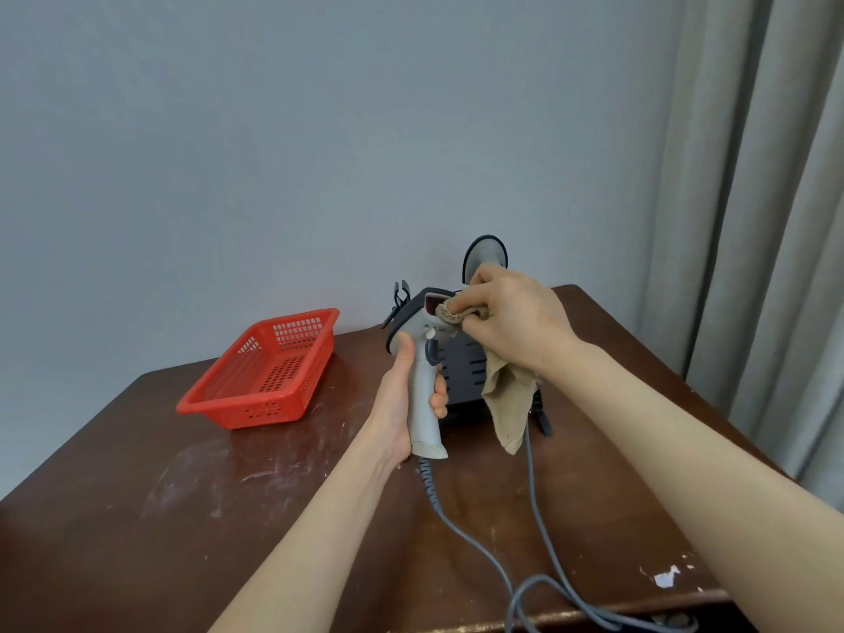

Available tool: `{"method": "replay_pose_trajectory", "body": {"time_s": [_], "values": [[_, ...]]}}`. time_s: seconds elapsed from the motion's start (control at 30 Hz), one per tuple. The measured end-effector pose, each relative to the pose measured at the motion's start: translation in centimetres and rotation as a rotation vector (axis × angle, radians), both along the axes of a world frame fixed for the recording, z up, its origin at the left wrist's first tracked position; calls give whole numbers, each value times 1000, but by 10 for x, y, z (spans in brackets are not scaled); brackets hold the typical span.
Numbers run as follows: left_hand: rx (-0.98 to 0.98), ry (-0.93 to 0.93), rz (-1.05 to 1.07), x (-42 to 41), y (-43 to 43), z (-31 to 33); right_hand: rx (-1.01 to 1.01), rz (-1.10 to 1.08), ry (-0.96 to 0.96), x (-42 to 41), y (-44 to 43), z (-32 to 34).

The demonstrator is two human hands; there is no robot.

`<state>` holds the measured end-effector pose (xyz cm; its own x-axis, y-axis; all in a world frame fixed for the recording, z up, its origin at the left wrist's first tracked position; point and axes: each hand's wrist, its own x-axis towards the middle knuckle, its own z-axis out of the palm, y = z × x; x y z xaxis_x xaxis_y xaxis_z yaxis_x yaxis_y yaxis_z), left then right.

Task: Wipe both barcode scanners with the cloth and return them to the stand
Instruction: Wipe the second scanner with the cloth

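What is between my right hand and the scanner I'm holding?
The beige cloth: in the head view the right hand presses a bunched part against the head of the scanner; the rest hangs down.

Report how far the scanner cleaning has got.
Nothing is visibly finished. In hand: the left hand grips the grey scanner by its handle while the right hand presses the cloth onto its head. Left: return it to the stand. The second scanner shows behind the right hand; whether it has been wiped cannot be told.
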<state>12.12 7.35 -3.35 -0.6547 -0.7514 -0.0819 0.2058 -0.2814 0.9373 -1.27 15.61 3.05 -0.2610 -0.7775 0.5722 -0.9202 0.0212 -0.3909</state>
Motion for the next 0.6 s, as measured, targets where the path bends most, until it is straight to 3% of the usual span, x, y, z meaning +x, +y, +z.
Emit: {"method": "replay_pose_trajectory", "body": {"time_s": [0.13,0.37,0.6], "values": [[1,-30,9,-2,1,-2,108,-108,75,-6,1,0],[-49,-45,32,-3,-1,-3,39,80,-171,2,0,3],[-12,-35,37,-2,-1,-3,221,-109,46,-10,-4,-2]]}}
